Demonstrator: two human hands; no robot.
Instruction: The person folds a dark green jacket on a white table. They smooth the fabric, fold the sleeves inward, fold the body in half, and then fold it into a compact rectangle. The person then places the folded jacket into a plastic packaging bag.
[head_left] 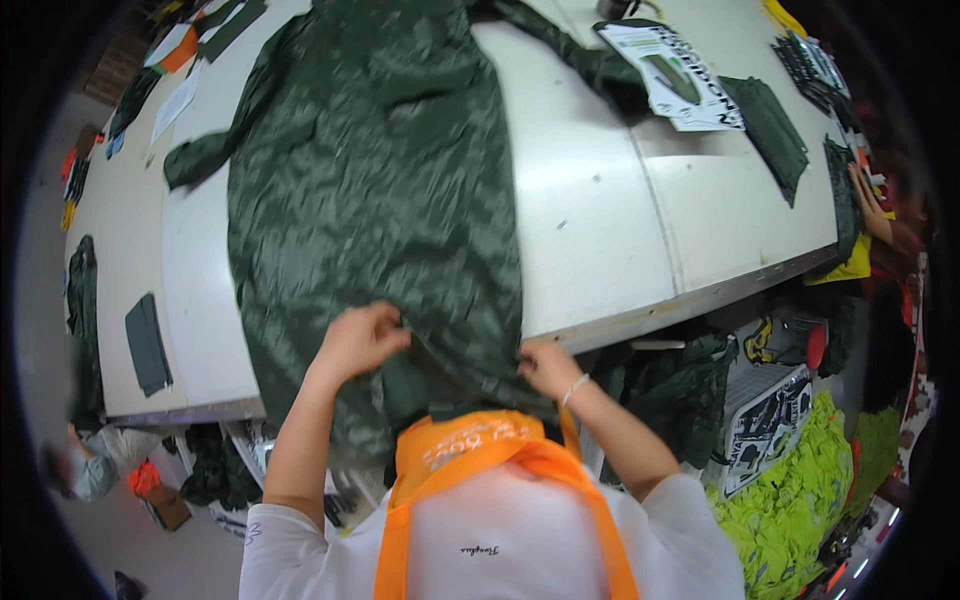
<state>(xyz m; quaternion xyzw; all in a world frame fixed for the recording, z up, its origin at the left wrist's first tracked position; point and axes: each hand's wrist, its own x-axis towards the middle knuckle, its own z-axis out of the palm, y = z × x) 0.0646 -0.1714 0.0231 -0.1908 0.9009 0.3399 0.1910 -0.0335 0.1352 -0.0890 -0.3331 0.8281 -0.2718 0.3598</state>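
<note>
A long dark green raincoat (pixel 375 190) is spread over the pale table, its sleeves reaching out to both sides and its lower end hanging over the near edge. My left hand (pixel 363 340) pinches a fold of the coat near its middle, close to the table's edge. At the coat's right side, my right hand (pixel 548 368) grips its border, with a thin band on the wrist. Between the two hands the fabric is drawn into creases.
Printed sheets (pixel 675 80) lie by the right sleeve, beside a folded green garment (pixel 768 135). Another folded green piece (pixel 148 343) is at the left. Bright yellow-green garments (pixel 790 500) are heaped below right. Other people work at the far left and right.
</note>
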